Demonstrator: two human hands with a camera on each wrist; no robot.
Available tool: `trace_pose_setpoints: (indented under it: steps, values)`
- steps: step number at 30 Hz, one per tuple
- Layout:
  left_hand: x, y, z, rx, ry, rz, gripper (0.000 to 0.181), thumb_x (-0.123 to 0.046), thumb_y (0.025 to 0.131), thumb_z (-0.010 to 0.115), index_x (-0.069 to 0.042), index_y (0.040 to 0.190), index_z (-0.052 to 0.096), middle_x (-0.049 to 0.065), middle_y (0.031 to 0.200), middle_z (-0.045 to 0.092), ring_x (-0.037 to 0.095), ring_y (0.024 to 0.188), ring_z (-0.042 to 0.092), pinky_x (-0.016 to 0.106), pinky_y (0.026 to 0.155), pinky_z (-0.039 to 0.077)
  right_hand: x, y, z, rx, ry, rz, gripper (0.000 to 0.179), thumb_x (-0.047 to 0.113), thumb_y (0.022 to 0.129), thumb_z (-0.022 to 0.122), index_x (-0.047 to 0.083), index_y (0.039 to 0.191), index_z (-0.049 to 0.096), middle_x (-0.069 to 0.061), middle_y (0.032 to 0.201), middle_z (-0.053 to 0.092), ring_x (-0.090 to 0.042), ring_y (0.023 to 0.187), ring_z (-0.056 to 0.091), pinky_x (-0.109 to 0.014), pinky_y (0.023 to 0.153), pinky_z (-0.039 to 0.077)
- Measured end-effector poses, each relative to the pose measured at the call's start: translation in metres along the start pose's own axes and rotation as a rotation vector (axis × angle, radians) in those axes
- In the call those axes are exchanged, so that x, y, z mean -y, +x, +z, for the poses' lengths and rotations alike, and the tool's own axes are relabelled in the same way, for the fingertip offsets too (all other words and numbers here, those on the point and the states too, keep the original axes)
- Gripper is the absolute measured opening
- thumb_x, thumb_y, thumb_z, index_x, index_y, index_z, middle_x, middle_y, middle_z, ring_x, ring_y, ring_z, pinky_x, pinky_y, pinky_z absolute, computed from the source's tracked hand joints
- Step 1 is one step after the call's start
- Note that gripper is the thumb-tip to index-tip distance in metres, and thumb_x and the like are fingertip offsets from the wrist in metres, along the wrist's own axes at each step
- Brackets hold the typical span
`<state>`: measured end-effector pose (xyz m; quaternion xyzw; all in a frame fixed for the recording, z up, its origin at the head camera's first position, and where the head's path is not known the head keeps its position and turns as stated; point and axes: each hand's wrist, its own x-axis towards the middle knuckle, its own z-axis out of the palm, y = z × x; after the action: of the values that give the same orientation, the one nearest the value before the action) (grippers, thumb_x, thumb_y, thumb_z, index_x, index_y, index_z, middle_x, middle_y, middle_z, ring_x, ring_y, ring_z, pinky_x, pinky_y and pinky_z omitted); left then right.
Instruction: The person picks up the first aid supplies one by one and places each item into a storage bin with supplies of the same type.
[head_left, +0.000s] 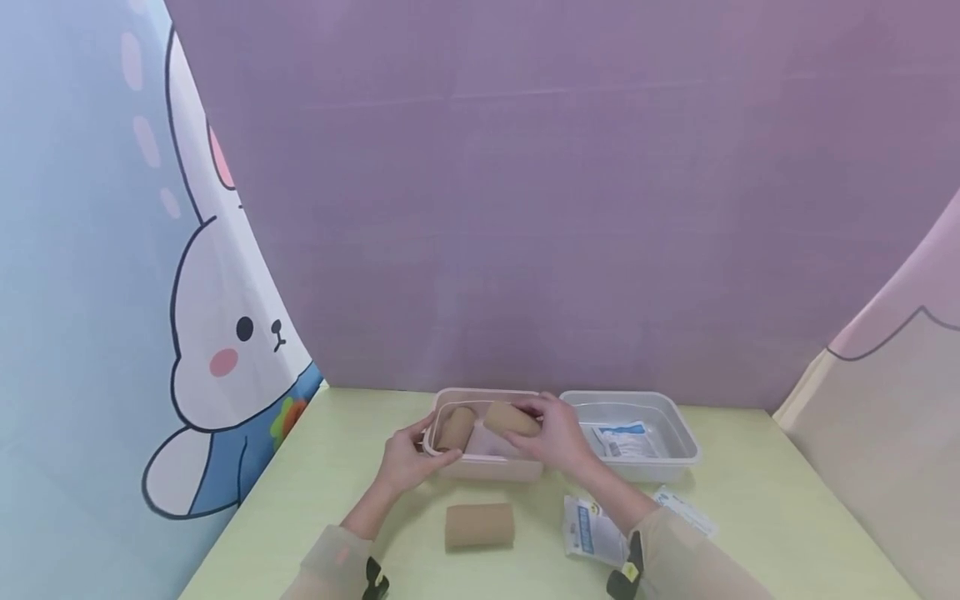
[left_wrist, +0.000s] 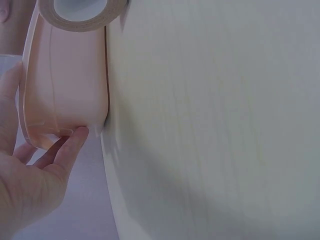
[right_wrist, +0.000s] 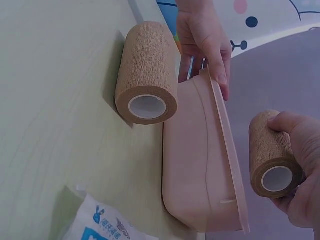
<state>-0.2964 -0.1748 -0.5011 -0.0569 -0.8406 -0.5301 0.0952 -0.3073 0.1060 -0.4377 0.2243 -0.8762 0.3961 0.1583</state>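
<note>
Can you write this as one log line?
left hand: holds pink bin | right hand: grips tan roll over bin | second roll: inside bin | third roll: on table

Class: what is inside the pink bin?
In the pink bin, one tan roll lies at the left. The right hand holds another roll above the bin; together they hide part of the right end, so anything there cannot be seen.

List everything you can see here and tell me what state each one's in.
Pink box: upright, open-topped.
Grey box: upright, open-topped.
Left hand: gripping the pink box's edge.
Right hand: holding a roll over the pink box.
Held roll: wound up.
Boxed roll: wound up.
Front roll: wound up, lying on its side.
Boxed packet: lying in the grey box.
Front packets: lying down, partly hidden; seals unclear.
</note>
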Motion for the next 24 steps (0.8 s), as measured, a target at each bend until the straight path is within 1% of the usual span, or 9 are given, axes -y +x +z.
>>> trace_pose_setpoints:
  steps: [5, 10, 14, 19, 24]
  values:
    - [-0.001, 0.0, 0.001, -0.003, 0.003, -0.002, 0.091, -0.028, 0.076, 0.097, 0.001, 0.151, 0.056, 0.029, 0.112, 0.078, 0.012, 0.075, 0.071, 0.023, 0.059, 0.059, -0.003, 0.004, 0.003, -0.005, -0.004, -0.01, 0.045, 0.018, 0.076, 0.096, 0.008, 0.117, 0.08, -0.004, 0.103, 0.072, -0.018, 0.092, 0.073, -0.028, 0.081, 0.064]
    - [-0.001, 0.001, 0.002, 0.002, -0.017, -0.004, 0.09, -0.027, 0.077, 0.097, 0.002, 0.151, 0.055, 0.03, 0.115, 0.077, 0.013, 0.079, 0.073, 0.023, 0.06, 0.06, -0.007, 0.008, 0.006, -0.01, -0.007, -0.017, 0.043, 0.02, 0.076, 0.096, 0.01, 0.115, 0.081, -0.004, 0.102, 0.073, -0.016, 0.09, 0.072, -0.027, 0.079, 0.062]
    - [-0.001, 0.002, 0.003, 0.003, -0.02, -0.011, 0.09, -0.027, 0.077, 0.097, 0.002, 0.151, 0.055, 0.029, 0.115, 0.077, 0.014, 0.08, 0.074, 0.023, 0.06, 0.06, -0.011, 0.01, 0.009, -0.023, -0.022, -0.036, 0.041, 0.021, 0.076, 0.096, 0.01, 0.112, 0.081, -0.003, 0.101, 0.074, -0.015, 0.089, 0.072, -0.027, 0.078, 0.061]
    - [-0.001, 0.001, 0.002, 0.002, -0.014, -0.013, 0.09, -0.028, 0.077, 0.097, 0.002, 0.151, 0.055, 0.03, 0.118, 0.076, 0.015, 0.083, 0.074, 0.023, 0.061, 0.06, -0.014, 0.013, 0.014, -0.01, -0.023, -0.054, 0.042, 0.02, 0.076, 0.096, 0.008, 0.113, 0.081, -0.006, 0.103, 0.076, -0.016, 0.09, 0.07, -0.027, 0.079, 0.061]
    - [-0.001, 0.0, 0.001, 0.002, -0.007, -0.015, 0.089, -0.027, 0.077, 0.097, 0.001, 0.151, 0.056, 0.03, 0.12, 0.075, 0.016, 0.085, 0.074, 0.023, 0.061, 0.06, -0.016, 0.015, 0.018, 0.012, -0.02, -0.051, 0.043, 0.02, 0.076, 0.096, 0.007, 0.114, 0.081, -0.007, 0.104, 0.077, -0.017, 0.091, 0.071, -0.027, 0.079, 0.06]
